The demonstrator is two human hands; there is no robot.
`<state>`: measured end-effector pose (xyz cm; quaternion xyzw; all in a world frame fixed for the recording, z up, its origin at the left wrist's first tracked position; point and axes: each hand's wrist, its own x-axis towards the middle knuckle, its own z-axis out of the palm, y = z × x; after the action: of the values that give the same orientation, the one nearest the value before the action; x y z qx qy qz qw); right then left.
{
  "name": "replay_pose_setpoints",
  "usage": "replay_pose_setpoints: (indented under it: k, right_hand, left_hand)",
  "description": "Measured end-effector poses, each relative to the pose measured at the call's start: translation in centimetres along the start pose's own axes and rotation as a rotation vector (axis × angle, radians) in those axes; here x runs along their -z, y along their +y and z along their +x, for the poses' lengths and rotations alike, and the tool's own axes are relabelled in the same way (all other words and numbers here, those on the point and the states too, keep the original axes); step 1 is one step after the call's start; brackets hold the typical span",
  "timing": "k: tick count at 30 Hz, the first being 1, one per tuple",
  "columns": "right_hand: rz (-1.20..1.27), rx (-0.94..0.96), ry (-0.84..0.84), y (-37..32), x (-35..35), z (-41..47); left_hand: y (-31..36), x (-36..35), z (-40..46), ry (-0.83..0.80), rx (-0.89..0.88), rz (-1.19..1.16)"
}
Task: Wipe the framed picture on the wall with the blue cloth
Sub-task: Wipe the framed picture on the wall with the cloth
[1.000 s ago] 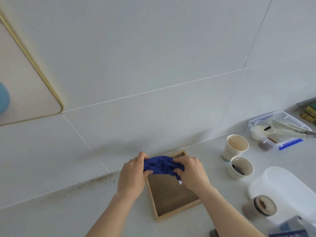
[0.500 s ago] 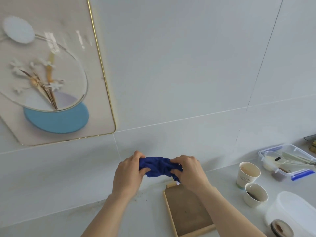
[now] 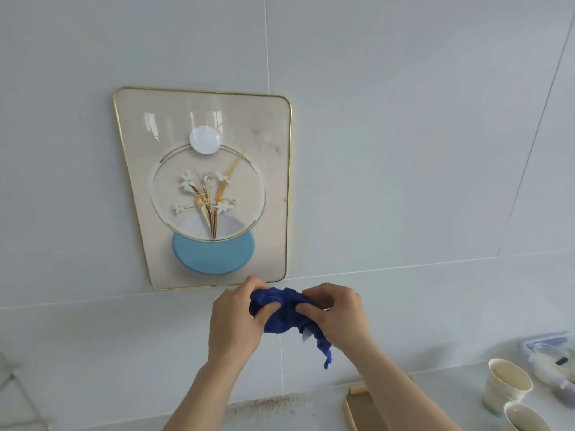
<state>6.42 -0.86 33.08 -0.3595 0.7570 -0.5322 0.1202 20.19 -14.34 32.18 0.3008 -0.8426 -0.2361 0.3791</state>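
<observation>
The framed picture [image 3: 205, 188] hangs on the pale tiled wall, a thin gold frame around a beige print with white flowers, a white disc and a blue disc. Just below its lower right corner I hold the bunched dark blue cloth [image 3: 284, 312] in the air with both hands. My left hand [image 3: 235, 318] grips the cloth's left end and my right hand [image 3: 337, 312] grips its right end. A tail of cloth dangles under my right hand. The cloth does not touch the picture.
A wooden tray [image 3: 357, 405] lies on the counter under my right forearm. Two paper cups [image 3: 505, 384] stand at the lower right, with a clear plastic box [image 3: 547, 356] behind them. Brown grit [image 3: 273, 402] lines the counter's back edge. A thin metal rack [image 3: 18, 390] shows at far left.
My view has risen and swung left, bringing the whole picture into sight. Both hands lifted the cloth from above the wooden tray up to just under the frame.
</observation>
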Motion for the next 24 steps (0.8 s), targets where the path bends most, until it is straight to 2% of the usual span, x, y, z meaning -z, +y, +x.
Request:
replay_pose_setpoints:
  k: [3,8,12,17,19,22,24]
  right_hand:
    - [0.139,-0.029,0.069,-2.6,-1.5,0.1]
    - [0.407,-0.095,0.184,-6.8,-3.7,-0.3]
    - [0.51,-0.123,0.108,-9.9,-4.5,-0.9]
    - [0.662,0.017,-0.12,-13.0,-4.6,-1.5]
    - [0.661,0.017,-0.15,-12.6,-4.9,-0.9]
    - [0.693,-0.051,-0.06,-11.5,-5.1,0.5]
    - [0.796,-0.076,-0.012,-10.9,-4.7,1.2]
  left_hand:
    - [-0.1,1.7,0.8,-0.004,0.054,-0.203]
    - [0.9,4.3,1.7,0.025,0.009,-0.364]
    - [2.3,5.3,2.0,0.098,0.051,-0.441]
    - [4.9,6.6,2.5,0.208,0.115,-0.617]
    - [5.6,7.1,2.6,0.095,0.086,-0.642]
    - [6.3,7.2,2.7,-0.212,0.063,-0.774]
    - [6.2,7.2,2.9,-0.294,0.06,-0.782]
